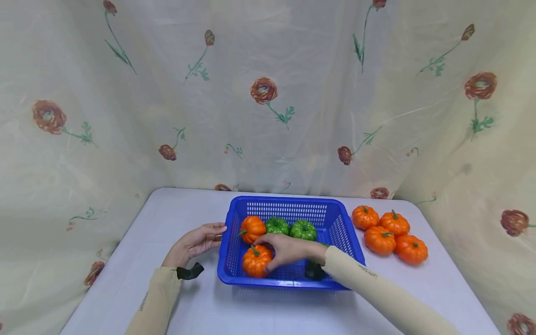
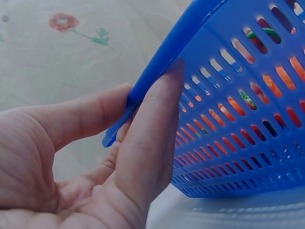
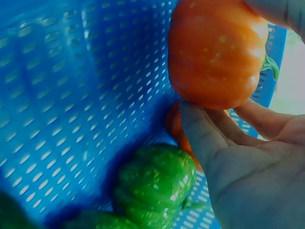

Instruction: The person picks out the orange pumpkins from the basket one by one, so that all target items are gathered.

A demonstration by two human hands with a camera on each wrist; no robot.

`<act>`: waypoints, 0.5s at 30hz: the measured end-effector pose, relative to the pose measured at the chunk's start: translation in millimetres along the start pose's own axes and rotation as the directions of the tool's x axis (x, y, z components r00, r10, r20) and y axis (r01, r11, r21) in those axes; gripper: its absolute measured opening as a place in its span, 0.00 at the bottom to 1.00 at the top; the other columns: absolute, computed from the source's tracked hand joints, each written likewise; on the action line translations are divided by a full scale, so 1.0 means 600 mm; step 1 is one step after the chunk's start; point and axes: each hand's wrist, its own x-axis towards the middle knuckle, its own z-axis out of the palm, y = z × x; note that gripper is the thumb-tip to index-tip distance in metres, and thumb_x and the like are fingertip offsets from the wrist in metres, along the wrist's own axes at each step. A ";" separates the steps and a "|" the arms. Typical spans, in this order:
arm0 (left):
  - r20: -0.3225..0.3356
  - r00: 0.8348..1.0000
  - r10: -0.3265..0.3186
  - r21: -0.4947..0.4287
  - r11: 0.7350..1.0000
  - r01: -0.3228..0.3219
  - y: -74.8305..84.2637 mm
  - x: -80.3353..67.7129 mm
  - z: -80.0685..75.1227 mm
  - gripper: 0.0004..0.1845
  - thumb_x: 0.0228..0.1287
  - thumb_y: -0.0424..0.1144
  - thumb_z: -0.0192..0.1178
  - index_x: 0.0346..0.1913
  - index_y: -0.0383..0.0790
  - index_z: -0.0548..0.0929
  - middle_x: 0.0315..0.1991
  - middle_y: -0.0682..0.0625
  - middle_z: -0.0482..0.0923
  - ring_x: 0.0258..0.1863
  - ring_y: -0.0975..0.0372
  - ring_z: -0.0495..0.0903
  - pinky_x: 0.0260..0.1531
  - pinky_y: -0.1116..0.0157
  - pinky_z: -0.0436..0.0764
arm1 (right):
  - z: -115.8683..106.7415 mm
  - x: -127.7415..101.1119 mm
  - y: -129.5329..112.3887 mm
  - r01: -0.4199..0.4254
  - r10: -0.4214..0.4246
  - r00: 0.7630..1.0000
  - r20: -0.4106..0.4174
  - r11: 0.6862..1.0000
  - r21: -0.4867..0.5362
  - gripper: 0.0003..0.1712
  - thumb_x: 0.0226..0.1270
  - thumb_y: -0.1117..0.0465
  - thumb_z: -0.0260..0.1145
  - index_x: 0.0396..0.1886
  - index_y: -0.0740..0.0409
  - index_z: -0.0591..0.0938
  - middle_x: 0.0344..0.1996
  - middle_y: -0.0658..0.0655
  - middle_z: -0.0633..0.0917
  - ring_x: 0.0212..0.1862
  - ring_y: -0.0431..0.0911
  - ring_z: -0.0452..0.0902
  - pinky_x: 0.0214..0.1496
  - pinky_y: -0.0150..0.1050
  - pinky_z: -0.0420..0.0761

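Observation:
A blue perforated plastic basket [image 1: 289,282] stands on the table. On its left side, my left hand [image 1: 201,239] pinches the rim between thumb and fingers, as the left wrist view shows up close. My right hand [image 1: 286,249] reaches inside and grips an orange pumpkin [image 1: 256,263] with a green stem, at the front left corner. Thumb and fingers lie on opposite sides of this pumpkin [image 3: 217,52] in the right wrist view. Behind it sits a second orange pumpkin [image 1: 253,228]. Two green pumpkins [image 1: 303,229] rest along the back; the right forearm hides part of the basket's inside.
Several orange pumpkins [image 1: 380,240] lie grouped on the white table [image 1: 184,204] to the right of the basket. A curtain [image 1: 314,139] with printed flowers hangs behind and on both sides. A black strap [image 1: 190,271] sits at the left wrist.

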 end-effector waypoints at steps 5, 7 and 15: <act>0.007 1.000 0.006 -0.003 1.000 -0.006 0.000 0.003 -0.004 0.22 0.67 0.33 0.48 0.60 0.33 0.57 0.43 0.45 0.77 0.39 0.60 0.80 0.45 0.63 0.79 | -0.013 -0.022 0.006 -0.032 0.035 0.998 -0.053 0.998 0.056 0.39 0.45 0.53 0.71 0.60 0.50 0.69 0.54 0.47 0.72 0.52 0.39 0.69 0.56 0.35 0.72; 0.001 1.000 0.010 -0.012 1.000 -0.010 -0.002 0.006 -0.006 0.20 0.68 0.33 0.48 0.59 0.33 0.59 0.42 0.45 0.77 0.39 0.59 0.81 0.44 0.64 0.80 | -0.023 -0.035 0.004 -0.044 0.050 0.996 -0.071 0.996 0.082 0.39 0.46 0.54 0.70 0.61 0.48 0.68 0.55 0.47 0.72 0.52 0.40 0.69 0.56 0.37 0.73; -0.054 0.999 0.001 -0.046 0.999 -0.004 -0.008 0.013 -0.013 0.20 0.66 0.32 0.50 0.58 0.32 0.61 0.42 0.44 0.78 0.38 0.58 0.81 0.41 0.64 0.81 | -0.059 -0.097 0.011 -0.097 0.115 0.984 -0.138 0.986 0.132 0.38 0.48 0.54 0.70 0.61 0.50 0.67 0.54 0.48 0.71 0.53 0.45 0.68 0.55 0.42 0.74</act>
